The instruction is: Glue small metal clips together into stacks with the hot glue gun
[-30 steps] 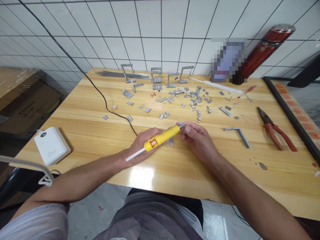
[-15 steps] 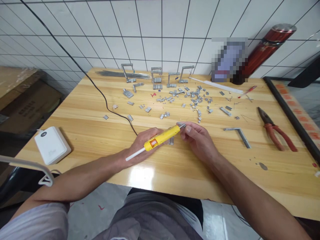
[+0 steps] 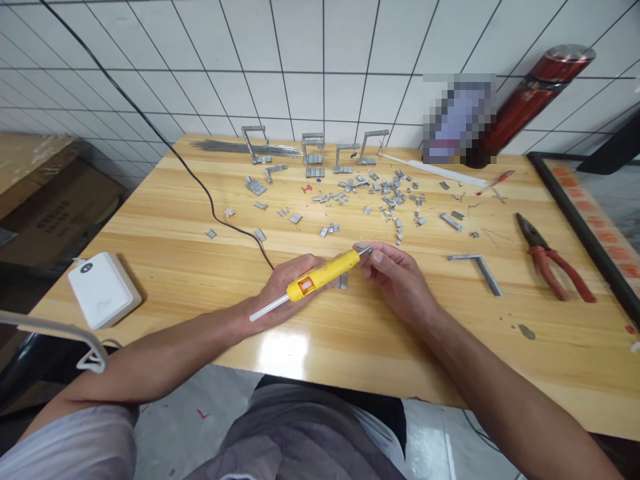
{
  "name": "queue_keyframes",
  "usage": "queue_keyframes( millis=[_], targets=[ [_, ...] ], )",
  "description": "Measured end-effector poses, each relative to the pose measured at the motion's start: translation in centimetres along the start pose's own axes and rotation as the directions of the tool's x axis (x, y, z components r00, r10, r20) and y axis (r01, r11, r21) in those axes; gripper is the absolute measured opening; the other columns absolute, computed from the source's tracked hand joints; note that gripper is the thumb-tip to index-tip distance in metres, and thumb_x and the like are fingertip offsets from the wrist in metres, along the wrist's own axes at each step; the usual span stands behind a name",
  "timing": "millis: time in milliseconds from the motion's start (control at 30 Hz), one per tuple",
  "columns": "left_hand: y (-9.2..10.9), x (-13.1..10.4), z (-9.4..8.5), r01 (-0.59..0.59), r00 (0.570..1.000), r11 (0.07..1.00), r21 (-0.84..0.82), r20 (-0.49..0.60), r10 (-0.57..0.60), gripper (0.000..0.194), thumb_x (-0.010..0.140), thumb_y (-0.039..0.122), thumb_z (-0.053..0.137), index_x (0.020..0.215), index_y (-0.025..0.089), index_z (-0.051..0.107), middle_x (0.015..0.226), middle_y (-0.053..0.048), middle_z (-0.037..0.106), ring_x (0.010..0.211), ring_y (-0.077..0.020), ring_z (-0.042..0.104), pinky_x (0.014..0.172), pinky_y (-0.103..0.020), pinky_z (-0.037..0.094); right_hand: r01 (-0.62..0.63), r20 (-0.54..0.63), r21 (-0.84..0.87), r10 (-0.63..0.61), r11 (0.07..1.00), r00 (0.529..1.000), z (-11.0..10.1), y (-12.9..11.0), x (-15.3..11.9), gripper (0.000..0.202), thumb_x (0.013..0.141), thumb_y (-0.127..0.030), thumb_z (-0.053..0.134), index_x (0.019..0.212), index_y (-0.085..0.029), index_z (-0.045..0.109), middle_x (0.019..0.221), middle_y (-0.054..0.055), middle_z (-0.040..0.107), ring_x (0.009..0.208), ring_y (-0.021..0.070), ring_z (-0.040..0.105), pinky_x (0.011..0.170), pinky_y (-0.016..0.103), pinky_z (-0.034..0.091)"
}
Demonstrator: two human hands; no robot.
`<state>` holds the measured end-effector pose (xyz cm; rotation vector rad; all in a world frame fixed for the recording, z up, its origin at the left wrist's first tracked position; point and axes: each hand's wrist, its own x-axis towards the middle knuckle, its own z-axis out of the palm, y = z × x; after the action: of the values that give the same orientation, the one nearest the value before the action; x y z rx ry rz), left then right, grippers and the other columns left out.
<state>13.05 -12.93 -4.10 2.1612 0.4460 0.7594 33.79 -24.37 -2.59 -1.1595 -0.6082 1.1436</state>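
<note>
My left hand [image 3: 290, 287] is wrapped round a yellow glue gun [image 3: 327, 275], with a clear glue stick [image 3: 270, 309] poking out of its back end. The gun's metal nozzle points up and right, at a small grey piece [image 3: 363, 249] pinched in my right hand [image 3: 395, 270]. Nozzle and piece meet or nearly meet at the fingertips; I cannot tell which. Beneath the gun, partly hidden, another flat grey piece [image 3: 342, 281] lies on the wooden table [image 3: 200, 293].
Grey scraps [image 3: 395, 193] and several small upright grey frames [image 3: 313, 157] occupy the back. Red-handled pliers [image 3: 545, 263] and an L-shaped grey piece [image 3: 480, 270] lie right. A white power bank [image 3: 105, 290] sits left; a black cable [image 3: 213, 207] crosses the table. A red flask [image 3: 535, 107] stands back right.
Almost nothing differs. Both hands hold the same pose, with the glue gun's nozzle still at the small grey piece.
</note>
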Motion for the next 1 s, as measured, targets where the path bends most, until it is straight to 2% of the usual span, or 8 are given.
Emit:
queue_keyframes(
  millis=[267,433,633,1000],
  targets=[
    [0.49,0.08,-0.16,0.112,0.993,0.994,0.021,0.035,-0.112,0.014,0.097,0.034,0.072,0.101,0.021,0.074,0.093,-0.004,0.078,0.080,-0.0183,0.072,0.075,-0.029,0.057,0.000,-0.001,-0.016,0.000,1.000,1.000,0.02,0.01,0.05,0.038,0.073,-0.055,0.089,0.095,-0.024,0.084,0.079,0.001,0.065,0.069,0.0158,0.046,0.065,0.032,0.037],
    [0.49,0.13,-0.14,0.058,0.998,0.998,-0.006,0.008,-0.058,0.014,0.097,0.035,0.073,0.100,0.021,0.074,0.090,-0.003,0.077,0.077,-0.0173,0.071,0.074,-0.029,0.056,0.001,-0.005,-0.021,-0.001,1.000,1.000,0.05,-0.08,-0.03,0.037,0.073,-0.055,0.089,0.093,-0.024,0.083,0.080,0.002,0.065,0.070,0.0161,0.047,0.065,0.033,0.038],
    [0.51,-0.01,-0.19,0.061,0.998,0.998,0.016,0.019,-0.061,0.010,0.096,0.029,0.074,0.101,0.020,0.074,0.092,-0.004,0.078,0.079,-0.0179,0.072,0.075,-0.029,0.057,-0.004,0.002,0.005,0.004,1.000,1.000,0.04,-0.04,0.05,0.039,0.072,-0.055,0.091,0.096,-0.024,0.085,0.077,0.001,0.064,0.069,0.0148,0.046,0.064,0.031,0.036],
    [0.35,-0.07,-0.02,0.051,0.999,0.999,-0.021,-0.012,-0.051,0.013,0.096,0.032,0.076,0.102,0.020,0.074,0.090,-0.002,0.077,0.078,-0.0160,0.071,0.071,-0.027,0.054,-0.004,-0.003,0.017,0.004,1.000,1.000,0.07,0.01,0.04,0.040,0.071,-0.055,0.093,0.094,-0.024,0.085,0.079,0.001,0.066,0.069,0.0141,0.048,0.063,0.030,0.037]
  ],
)
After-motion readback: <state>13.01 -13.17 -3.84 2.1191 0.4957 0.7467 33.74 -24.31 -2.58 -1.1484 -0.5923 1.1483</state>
